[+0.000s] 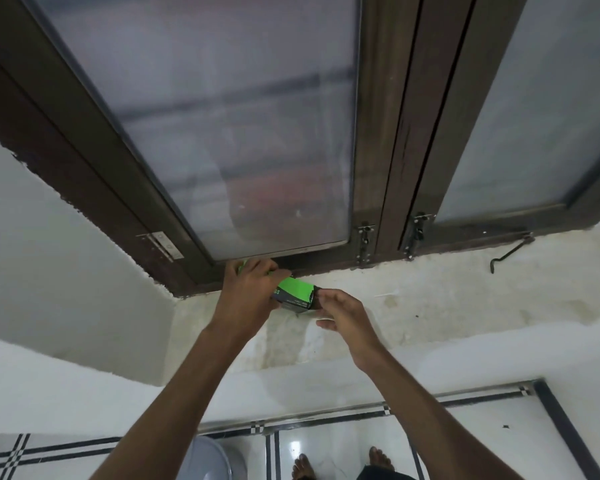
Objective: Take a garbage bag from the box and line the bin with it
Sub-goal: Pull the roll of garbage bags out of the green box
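- You stand at a pale, stained stone window sill (430, 306), mottled with yellowish patches, set into a white plastered wall (49, 254) with a rough edge where it meets the frame.
- Above the sill is a dark brown wooden window frame (388, 133) holding two frosted glass panes (229, 116); blurred shapes show through the left one, nothing you can name.
- On the frame's lower rail you can count two metal slide bolts (365, 245), one on each sash, plus one steel hinge (161, 244) at the left and one dark stay hook (510, 252) lying on the sill at the right.
- Below, the floor (482, 438) is glossy white tile with black inlaid border lines, and your two bare feet (340, 464) show on it.
- A grey rounded bin (210, 459) sits at the bottom edge, just left of your feet; only part of its curved rim is visible.
- The one box (293, 295) of garbage bags, small cardboard with a bright green top and dark sides, is at the back of the sill against the frame.
- Your left hand (248, 292) wraps over its left end, fingers closed around it.
- Your right hand (343, 313) is at its right end with fingers loosely curled, fingertips touching the end flap; you cannot tell whether it pinches anything.
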Tool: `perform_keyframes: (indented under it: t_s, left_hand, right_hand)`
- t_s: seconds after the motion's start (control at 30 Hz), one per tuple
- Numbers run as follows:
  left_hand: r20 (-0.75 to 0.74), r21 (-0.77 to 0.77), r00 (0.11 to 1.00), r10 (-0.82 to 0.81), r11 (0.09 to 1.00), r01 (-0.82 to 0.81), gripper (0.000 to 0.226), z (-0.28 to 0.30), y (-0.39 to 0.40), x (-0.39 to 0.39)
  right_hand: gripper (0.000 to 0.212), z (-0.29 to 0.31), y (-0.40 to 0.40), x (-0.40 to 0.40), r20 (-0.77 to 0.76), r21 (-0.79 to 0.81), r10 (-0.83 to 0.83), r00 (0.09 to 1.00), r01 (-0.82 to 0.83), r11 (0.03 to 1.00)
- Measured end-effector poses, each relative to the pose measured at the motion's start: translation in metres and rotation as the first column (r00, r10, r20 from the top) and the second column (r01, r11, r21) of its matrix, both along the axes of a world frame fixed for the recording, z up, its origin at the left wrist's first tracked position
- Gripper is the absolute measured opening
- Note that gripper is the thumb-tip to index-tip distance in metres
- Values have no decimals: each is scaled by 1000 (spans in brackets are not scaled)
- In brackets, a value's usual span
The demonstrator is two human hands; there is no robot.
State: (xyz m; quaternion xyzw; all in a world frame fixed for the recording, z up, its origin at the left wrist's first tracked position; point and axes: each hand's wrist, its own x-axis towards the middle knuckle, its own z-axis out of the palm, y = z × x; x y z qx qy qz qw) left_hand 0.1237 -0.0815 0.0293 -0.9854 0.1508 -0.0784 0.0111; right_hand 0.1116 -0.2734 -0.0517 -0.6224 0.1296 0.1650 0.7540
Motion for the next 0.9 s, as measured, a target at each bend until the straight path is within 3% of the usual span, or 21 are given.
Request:
perform_keyframes:
  t_s: [0.13,0.23,0.4,0.67,0.77,0.9]
  left_hand:
    - [-20,-71,999,31,997,-32,65,-4,-2,-5]
    - [-19,-127,998,63,990,-65,62,-7,-1,-8]
    - [-48,-221,996,75,972,-84,61,-14,3,-14]
    - [-116,-406,992,51,909,-95,61,-28,13,-28]
    - [-124,-409,991,59,907,-105,60,-38,23,-33]
    - [-163,-392,979,121,903,-177,59,-51,46,-40]
  right_hand:
    - [20,2,-6,6,-35,13,62,997,-62,998]
    - [29,4,-12,7,28,21,190,981,-190,981]
    - [45,6,-17,12,50,-73,283,958,-279,958]
    - [32,13,-23,22,88,-80,333,939,-327,942]
    - [38,14,-26,21,85,-151,358,930,-343,927]
    - [30,11,-42,17,58,-216,337,940,-317,923]
